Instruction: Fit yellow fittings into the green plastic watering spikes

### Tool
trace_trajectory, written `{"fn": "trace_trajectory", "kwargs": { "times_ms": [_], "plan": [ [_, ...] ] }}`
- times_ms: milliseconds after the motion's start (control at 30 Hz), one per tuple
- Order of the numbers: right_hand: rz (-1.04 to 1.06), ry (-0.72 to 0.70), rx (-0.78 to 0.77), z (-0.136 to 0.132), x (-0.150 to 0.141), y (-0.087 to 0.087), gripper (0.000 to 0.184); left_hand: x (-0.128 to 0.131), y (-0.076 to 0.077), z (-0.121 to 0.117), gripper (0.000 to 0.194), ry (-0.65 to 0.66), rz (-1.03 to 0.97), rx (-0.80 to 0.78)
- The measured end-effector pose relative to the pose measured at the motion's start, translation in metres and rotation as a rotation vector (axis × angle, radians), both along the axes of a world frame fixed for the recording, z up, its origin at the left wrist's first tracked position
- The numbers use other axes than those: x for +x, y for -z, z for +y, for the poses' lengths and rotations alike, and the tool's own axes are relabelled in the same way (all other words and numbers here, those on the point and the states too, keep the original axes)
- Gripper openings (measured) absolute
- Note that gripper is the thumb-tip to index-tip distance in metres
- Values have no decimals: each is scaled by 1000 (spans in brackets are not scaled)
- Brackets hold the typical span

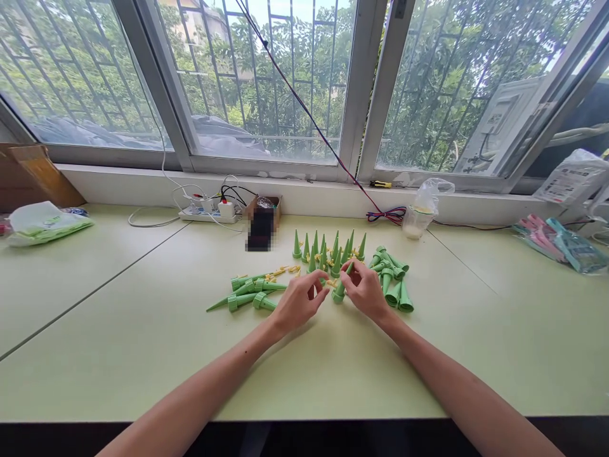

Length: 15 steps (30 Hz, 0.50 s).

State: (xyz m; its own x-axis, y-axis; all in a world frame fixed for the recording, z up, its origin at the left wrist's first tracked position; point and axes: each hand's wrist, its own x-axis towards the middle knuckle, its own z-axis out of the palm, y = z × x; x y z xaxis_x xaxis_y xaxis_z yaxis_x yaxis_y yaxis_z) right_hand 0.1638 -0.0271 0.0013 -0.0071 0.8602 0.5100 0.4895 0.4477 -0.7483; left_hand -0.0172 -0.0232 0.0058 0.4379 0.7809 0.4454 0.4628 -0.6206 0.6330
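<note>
My right hand is closed around the upper part of a green plastic spike, which tilts with its wide capped end down near the table. A small yellow piece shows beside that spike, toward my left hand. The left hand's thumb and index finger are curved and stand apart; whether they touch the yellow piece is unclear. Behind both hands, several green spikes stand point up with yellow pieces among them. Left of my left hand lie more spikes and loose yellow pieces.
Right of my right hand is a heap of green cones. Farther back are a dark pixelated object, a power strip, a cup in a plastic bag and coiled cable. Plastic packages lie far right.
</note>
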Motion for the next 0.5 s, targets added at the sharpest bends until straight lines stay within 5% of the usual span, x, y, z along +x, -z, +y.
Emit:
{"fn": "trace_trajectory", "kwargs": {
  "times_ms": [167, 500],
  "plan": [
    [-139, 102, 110, 4, 2, 3, 16, 1, 2, -5, 14, 92, 105, 50],
    [-216, 71, 136, 15, 3, 7, 26, 5, 4, -11, 30, 209, 287, 92]
  ]
}}
